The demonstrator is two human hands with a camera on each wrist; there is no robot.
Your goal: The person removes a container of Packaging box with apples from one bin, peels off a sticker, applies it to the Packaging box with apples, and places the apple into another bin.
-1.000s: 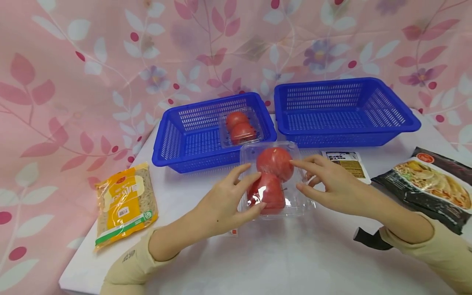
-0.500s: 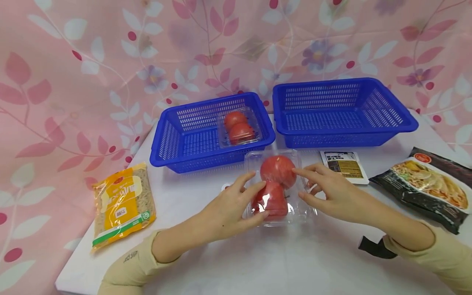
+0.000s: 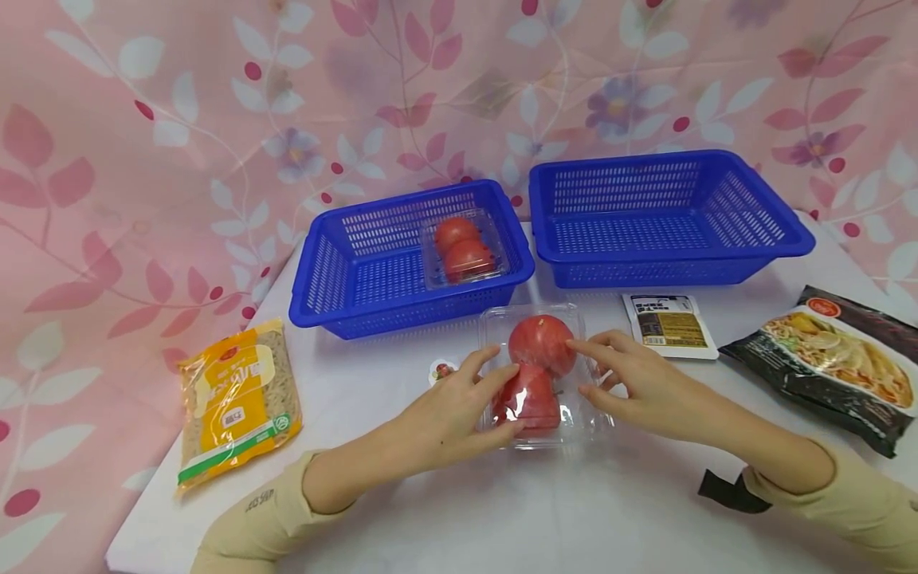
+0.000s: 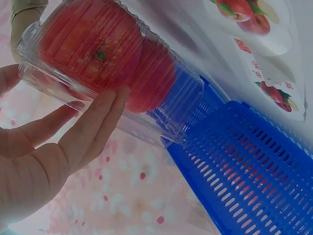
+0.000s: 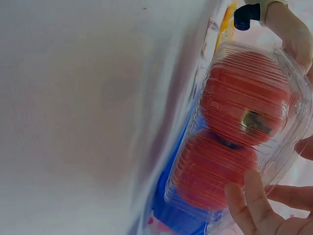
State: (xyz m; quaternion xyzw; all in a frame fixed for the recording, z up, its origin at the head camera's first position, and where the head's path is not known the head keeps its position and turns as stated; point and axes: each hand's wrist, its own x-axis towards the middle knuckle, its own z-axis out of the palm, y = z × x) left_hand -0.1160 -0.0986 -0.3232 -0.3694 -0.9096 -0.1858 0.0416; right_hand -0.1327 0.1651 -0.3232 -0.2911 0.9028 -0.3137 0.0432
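Fingers, left hand (image 3: 448,406): curled against the left side of the clear tomato box (image 3: 545,375), with fingertips laid on its lid and thumb at its near edge, as seen in the head and left wrist views.
Fingers, right hand (image 3: 631,383): curled against the right side of the same box, with forefinger on the lid and thumb low on the wall; the box is held between both hands.
Clear tomato box: a lidded transparent clamshell with two red tomatoes inside, one behind the other; it is placed at the middle of the white table (image 3: 502,510), just in front of the left blue basket (image 3: 337,279). Whether its base rests on the table or is lifted slightly cannot be told from the head view.
Left blue basket: a second clear box of tomatoes (image 3: 462,249) is held in its right rear part.
Right blue basket (image 3: 667,215): set beside the left one, at the back of the table.
Yellow noodle packet (image 3: 237,399): laid flat at the left edge of the table, well apart from the hands.
Small white sachet (image 3: 670,325): laid just right of the right hand's fingers, in front of the right blue basket.
Dark noodle bag (image 3: 825,359): laid at the far right of the table.
Round sticker (image 3: 442,371): seen on the table just behind the left hand.
Sleeves: beige, worn on both forearms.
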